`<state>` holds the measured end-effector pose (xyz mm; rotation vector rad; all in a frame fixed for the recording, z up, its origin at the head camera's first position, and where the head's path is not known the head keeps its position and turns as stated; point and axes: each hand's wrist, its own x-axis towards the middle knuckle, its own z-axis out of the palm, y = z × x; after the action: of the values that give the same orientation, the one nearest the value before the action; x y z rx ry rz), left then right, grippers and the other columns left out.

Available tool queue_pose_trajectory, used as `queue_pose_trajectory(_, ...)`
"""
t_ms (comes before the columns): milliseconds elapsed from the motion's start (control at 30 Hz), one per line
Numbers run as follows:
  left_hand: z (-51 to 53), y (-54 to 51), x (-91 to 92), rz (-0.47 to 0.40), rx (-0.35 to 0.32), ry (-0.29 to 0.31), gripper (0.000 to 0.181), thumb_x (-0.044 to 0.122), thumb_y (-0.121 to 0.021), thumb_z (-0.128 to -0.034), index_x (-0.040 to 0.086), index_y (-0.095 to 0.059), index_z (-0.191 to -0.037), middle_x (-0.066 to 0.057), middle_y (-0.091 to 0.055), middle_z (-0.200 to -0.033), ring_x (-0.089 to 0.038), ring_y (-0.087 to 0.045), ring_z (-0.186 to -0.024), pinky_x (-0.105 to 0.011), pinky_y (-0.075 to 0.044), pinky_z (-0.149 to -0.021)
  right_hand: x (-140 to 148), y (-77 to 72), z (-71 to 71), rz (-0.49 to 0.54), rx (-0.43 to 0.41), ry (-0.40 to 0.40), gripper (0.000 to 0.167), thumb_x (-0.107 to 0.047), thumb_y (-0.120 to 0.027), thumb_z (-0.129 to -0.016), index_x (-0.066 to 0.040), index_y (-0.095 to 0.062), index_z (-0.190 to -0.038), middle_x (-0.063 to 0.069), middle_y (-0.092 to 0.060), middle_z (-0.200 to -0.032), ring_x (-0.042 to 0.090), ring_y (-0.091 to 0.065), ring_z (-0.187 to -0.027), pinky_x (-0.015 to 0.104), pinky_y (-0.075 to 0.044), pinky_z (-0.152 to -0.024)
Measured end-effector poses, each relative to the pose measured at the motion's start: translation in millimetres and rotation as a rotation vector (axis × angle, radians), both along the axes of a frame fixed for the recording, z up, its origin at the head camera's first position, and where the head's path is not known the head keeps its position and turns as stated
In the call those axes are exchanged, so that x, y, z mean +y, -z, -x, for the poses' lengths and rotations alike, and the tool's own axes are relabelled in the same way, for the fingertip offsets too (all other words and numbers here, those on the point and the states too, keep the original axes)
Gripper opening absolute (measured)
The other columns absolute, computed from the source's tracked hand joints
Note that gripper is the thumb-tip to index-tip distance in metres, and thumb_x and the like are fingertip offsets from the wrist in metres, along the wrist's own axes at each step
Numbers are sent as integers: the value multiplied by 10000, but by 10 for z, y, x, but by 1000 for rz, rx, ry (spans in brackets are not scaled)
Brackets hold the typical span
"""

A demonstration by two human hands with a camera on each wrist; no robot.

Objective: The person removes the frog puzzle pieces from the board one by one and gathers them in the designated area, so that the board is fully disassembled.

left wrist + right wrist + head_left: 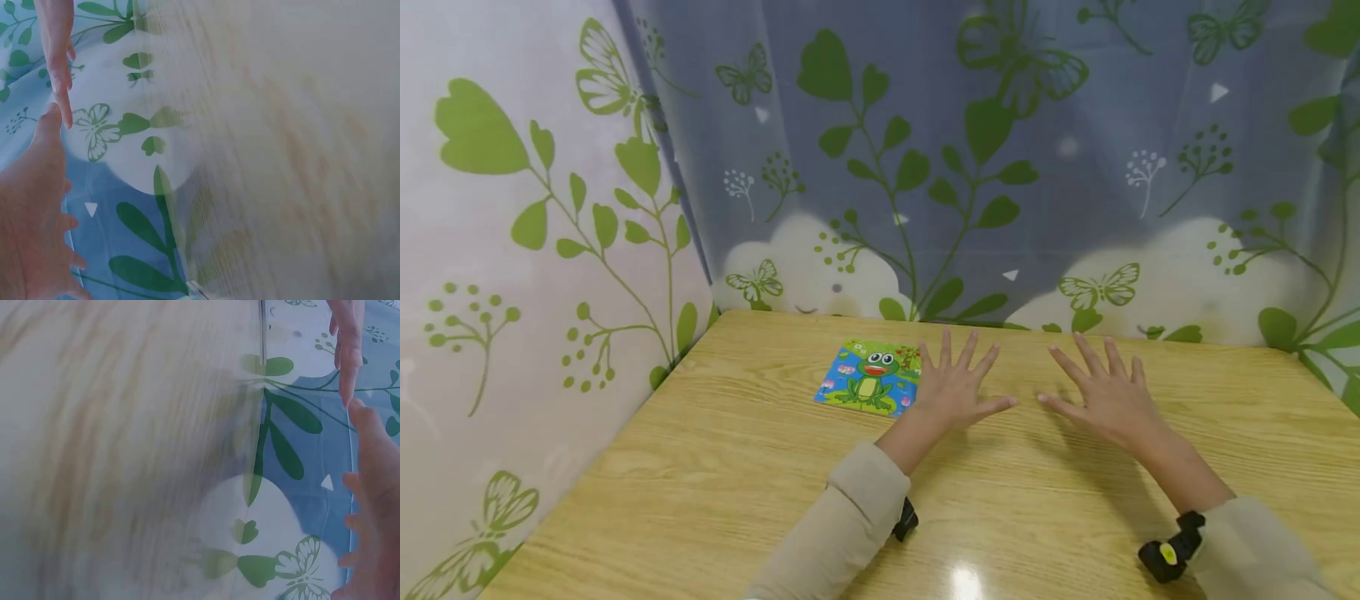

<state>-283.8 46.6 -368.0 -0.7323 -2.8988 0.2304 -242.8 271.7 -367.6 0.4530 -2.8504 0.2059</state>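
Observation:
A flat picture board with a green frog on blue water (867,379) lies on the wooden table, left of centre. My left hand (953,387) is spread above the table with straight fingers; in the head view it covers the board's right edge. Whether it touches the board cannot be told. To the right, my right hand (1112,396) hovers with its fingers fanned out and holds nothing. The two thumbs point toward each other with a gap between. In the left wrist view the left hand (31,219) shows at the left edge; in the right wrist view the right hand (378,506) shows at the right edge.
The wooden table (700,483) reaches back to a blue curtain (925,250) printed with leaves and butterflies. A pale printed cloth (550,292) hangs along the left side. Each wrist carries a small black camera (1172,548).

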Motion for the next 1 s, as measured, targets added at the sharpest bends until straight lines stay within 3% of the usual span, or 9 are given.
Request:
queue_pose_trajectory(300, 65, -13, -200, -41, -10, -34, 821, 786, -167, -799, 342, -45, -1479, -16, 7, -1525, -377, 31, -1348, -629, -89, -1009, -240, -46, 59, 2, 3, -42, 798, -615, -479, -855, -143, -269, -1462, 210, -103, -1494, 523, -24, -1293, 728, -44, -921)
queue_pose_trajectory(733, 176, 34, -926, -222, -7, -85, 808, 718, -273, -852, 248, -120, -1492, -85, -33, -1522, -402, 21, -1340, -659, -49, -989, -1008, 48, 259, 24, -16, -110, 806, -644, -469, -839, -163, -287, -1460, 188, -172, -1486, 477, -51, -1316, 679, -62, -972)
queue_pose_trajectory(1000, 238, 172, -1359, -271, -37, -110, 801, 666, -324, -880, 179, -148, -1490, -143, -43, -1513, -399, 24, -1343, -579, 8, -1036, -1379, 171, 334, 107, -64, -159, 789, -604, -510, -841, -168, -290, -1460, 156, -141, -1500, 462, -71, -1321, 658, -53, -989)
